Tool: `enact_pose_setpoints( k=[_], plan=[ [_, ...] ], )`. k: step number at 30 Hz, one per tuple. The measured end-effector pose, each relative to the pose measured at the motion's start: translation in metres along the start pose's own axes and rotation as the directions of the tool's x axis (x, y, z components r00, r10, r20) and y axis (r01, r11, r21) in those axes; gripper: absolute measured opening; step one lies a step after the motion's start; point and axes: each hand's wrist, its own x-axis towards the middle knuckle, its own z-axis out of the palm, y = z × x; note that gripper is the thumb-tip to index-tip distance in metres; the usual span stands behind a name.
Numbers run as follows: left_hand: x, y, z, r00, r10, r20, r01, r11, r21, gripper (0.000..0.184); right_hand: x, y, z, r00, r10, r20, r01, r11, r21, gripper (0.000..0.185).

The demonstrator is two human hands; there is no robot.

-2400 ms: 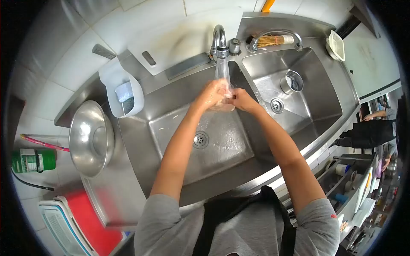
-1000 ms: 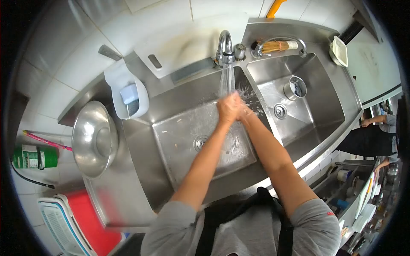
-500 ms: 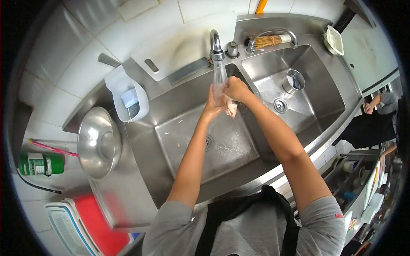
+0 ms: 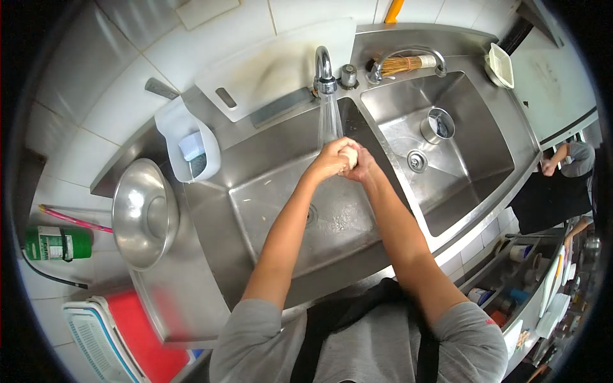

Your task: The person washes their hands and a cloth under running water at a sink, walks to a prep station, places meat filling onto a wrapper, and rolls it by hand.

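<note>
Water runs from the tall faucet (image 4: 324, 70) into the large left basin (image 4: 281, 255). Just below the stream, my left hand (image 4: 332, 159) and my right hand (image 4: 363, 164) press together. Between them shows a small, pale, crumpled wet thing (image 4: 348, 156) that I cannot identify. The fingers of both hands are wrapped round it, and they hide most of it. The drain lies below, partly behind my left forearm.
The right basin (image 4: 472, 166) holds a metal cup (image 4: 438, 125). A brush (image 4: 402, 64) lies behind the second faucet. At the left are a sponge holder (image 4: 207, 150), a metal bowl (image 4: 145, 214) and a green bucket (image 4: 60, 243). Another person (image 4: 552, 198) stands at the far right.
My hands were apart around the pale thing under the stream half a second ago. Now they are clasped over it, slightly lower, and the thing is mostly covered.
</note>
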Motion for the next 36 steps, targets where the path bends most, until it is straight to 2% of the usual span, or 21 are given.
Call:
enact_pose_setpoints(
  k=[1,3,5,7,8,9,11,12,13,14,15,16,17,19,24,26,29,30,31,33,36],
  plan=[
    [-0.001,-0.004,-0.006,0.986,-0.117,0.118,0.150,0.934,-0.324,0.044,0.006,0.006,0.008,0.997,-0.079,-0.005,0.079,0.997,0.010,0.037],
    [-0.007,-0.019,-0.022,0.991,0.039,-0.129,-0.121,0.675,-0.727,0.034,0.009,0.007,0.028,0.988,-0.146,-0.039,0.142,0.985,-0.098,0.034],
    [0.004,-0.033,-0.010,0.862,-0.239,-0.446,-0.153,0.717,-0.680,0.036,0.009,0.007,0.037,0.974,-0.216,-0.068,0.197,0.956,-0.216,0.030],
    [-0.008,-0.008,0.000,0.894,-0.345,-0.285,-0.061,0.537,-0.841,0.038,0.013,0.008,0.039,0.915,-0.401,-0.052,0.255,0.671,-0.696,0.026],
    [-0.012,0.001,0.005,0.907,-0.410,-0.097,0.045,0.324,-0.945,0.041,0.010,0.014,0.044,0.826,-0.564,-0.005,0.381,0.563,-0.733,0.022],
    [-0.005,-0.016,0.006,0.910,-0.402,-0.103,0.034,0.319,-0.947,0.041,0.003,0.013,0.047,0.826,-0.564,0.004,0.381,0.553,-0.740,0.022],
    [0.013,-0.069,0.006,0.976,-0.186,-0.114,-0.019,0.446,-0.895,0.040,-0.015,0.007,0.052,0.565,-0.799,0.206,0.341,-0.001,-0.940,0.022],
    [0.010,-0.058,0.009,0.947,-0.294,-0.132,0.038,0.508,-0.860,0.034,-0.018,0.005,0.055,0.426,-0.833,0.352,0.232,-0.276,-0.933,0.022],
    [0.013,-0.072,0.011,0.946,-0.293,-0.136,0.032,0.504,-0.863,0.034,-0.019,0.002,0.061,0.429,-0.830,0.357,0.231,-0.282,-0.931,0.022],
    [0.016,-0.083,0.014,0.897,-0.391,-0.205,0.059,0.566,-0.822,0.031,-0.018,-0.001,0.068,0.753,-0.657,-0.033,0.353,0.446,-0.822,0.019],
    [0.021,-0.094,0.017,0.834,-0.475,-0.281,0.093,0.622,-0.777,0.028,-0.014,-0.006,0.073,0.970,-0.182,-0.159,0.125,0.941,-0.313,0.017],
    [0.020,-0.082,0.020,0.883,-0.469,0.022,0.059,0.064,-0.996,0.020,-0.006,-0.013,0.071,0.997,0.057,-0.046,-0.066,0.967,-0.247,0.019],
    [0.011,-0.071,0.018,0.886,-0.463,0.016,0.053,0.067,-0.996,0.020,0.002,-0.022,0.069,0.998,0.056,-0.039,-0.064,0.965,-0.253,0.019],
    [-0.008,-0.068,0.014,0.868,-0.463,-0.179,0.250,0.718,-0.649,0.019,0.003,-0.042,0.090,1.000,0.021,0.022,-0.011,0.917,-0.399,0.023],
    [-0.008,-0.052,0.009,0.927,-0.239,-0.289,0.060,0.855,-0.514,0.030,0.071,-0.103,0.103,0.961,-0.160,0.227,0.243,0.882,-0.403,0.024],
    [-0.010,-0.039,0.011,0.937,-0.194,-0.291,0.032,0.876,-0.482,0.031,0.131,-0.113,0.065,0.654,-0.646,0.394,0.505,-0.014,-0.863,0.034],
    [-0.014,-0.050,0.018,0.920,-0.161,-0.359,0.001,0.913,-0.407,0.029,0.109,-0.075,0.090,0.455,-0.800,0.391,0.573,-0.073,-0.816,0.038],
    [-0.018,-0.059,0.018,0.910,-0.149,-0.387,-0.005,0.929,-0.369,0.027,0.105,-0.070,0.097,0.376,-0.857,0.352,0.365,-0.212,-0.907,0.031],
    [-0.023,-0.062,0.017,0.899,-0.139,-0.415,-0.006,0.944,-0.330,0.026,0.126,-0.075,0.085,0.377,-0.856,0.354,0.366,-0.213,-0.906,0.031],
    [-0.034,-0.070,0.013,0.896,-0.251,-0.367,0.087,0.909,-0.408,0.025,0.162,-0.084,0.062,0.689,-0.723,-0.046,0.320,0.361,-0.876,0.045],
    [-0.041,-0.082,0.015,0.827,-0.486,-0.281,0.270,0.783,-0.561,0.025,0.128,-0.086,0.078,0.875,-0.483,-0.027,0.389,0.736,-0.555,0.039]
  ],
)
